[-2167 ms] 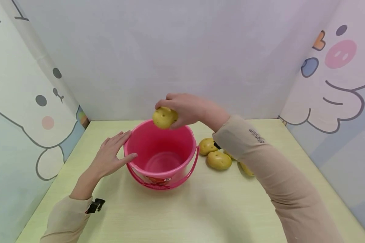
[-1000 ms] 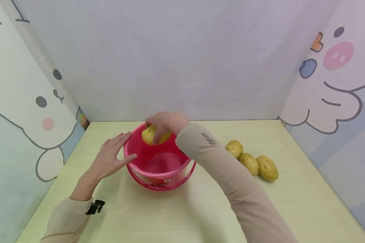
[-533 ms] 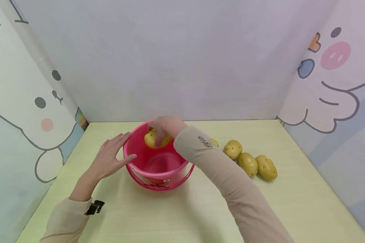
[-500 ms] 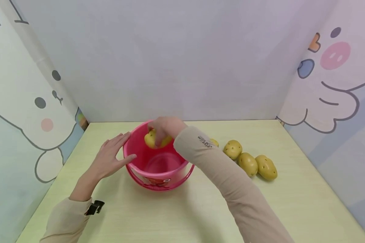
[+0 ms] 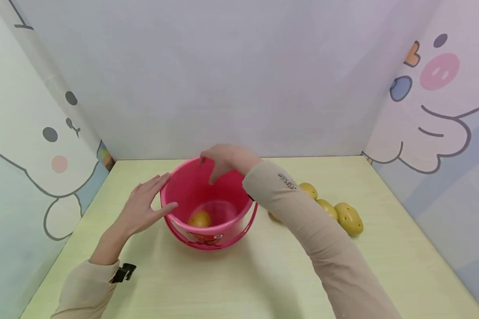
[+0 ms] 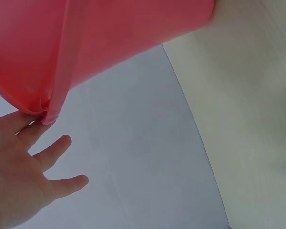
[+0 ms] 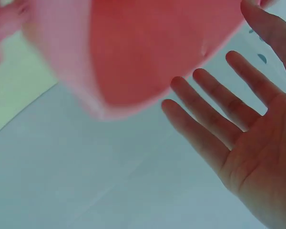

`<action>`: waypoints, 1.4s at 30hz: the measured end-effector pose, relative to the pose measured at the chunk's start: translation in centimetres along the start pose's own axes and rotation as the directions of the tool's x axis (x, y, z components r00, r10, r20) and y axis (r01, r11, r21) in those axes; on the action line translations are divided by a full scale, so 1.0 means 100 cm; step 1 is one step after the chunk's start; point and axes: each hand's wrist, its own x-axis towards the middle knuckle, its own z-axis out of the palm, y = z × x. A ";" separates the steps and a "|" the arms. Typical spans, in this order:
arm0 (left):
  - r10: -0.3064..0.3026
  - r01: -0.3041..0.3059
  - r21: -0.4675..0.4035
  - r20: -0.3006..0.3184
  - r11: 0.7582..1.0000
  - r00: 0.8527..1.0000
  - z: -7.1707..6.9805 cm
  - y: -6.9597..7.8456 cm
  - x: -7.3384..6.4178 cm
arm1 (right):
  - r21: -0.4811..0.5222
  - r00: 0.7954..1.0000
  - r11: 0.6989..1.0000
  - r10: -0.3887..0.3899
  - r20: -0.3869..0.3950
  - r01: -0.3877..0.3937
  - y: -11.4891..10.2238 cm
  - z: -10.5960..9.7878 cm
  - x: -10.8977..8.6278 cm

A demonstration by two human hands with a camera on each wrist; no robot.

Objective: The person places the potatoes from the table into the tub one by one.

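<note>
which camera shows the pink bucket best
The head view: it looks down into the pink bucket, showing most of it and a potato inside. The left wrist view shows only a cropped part; the right wrist view, a cropped, blurred part.

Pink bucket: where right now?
Head view: the pink bucket stands just left of centre on the table, left hand at its rim, potatoes to its right.

Cartoon-patterned side walls (image 5: pixel 435 115), pale table (image 5: pixel 407 261)
</note>
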 end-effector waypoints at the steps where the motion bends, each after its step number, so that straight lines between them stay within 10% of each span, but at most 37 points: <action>1: 0.002 -0.002 -0.001 -0.002 1.000 1.000 0.000 0.000 0.000 | -0.008 1.000 1.000 -0.024 -0.007 0.023 0.003 -0.002 -0.001; 12: 0.014 -0.015 -0.008 -0.011 1.000 1.000 -0.001 -0.001 -0.001 | -0.106 0.976 0.975 -0.204 -0.077 0.196 0.050 -0.016 -0.014; 42: -0.001 0.001 -0.005 0.004 1.000 1.000 0.000 0.001 0.000 | -0.134 0.896 0.962 -0.270 -0.353 0.237 0.167 0.034 -0.062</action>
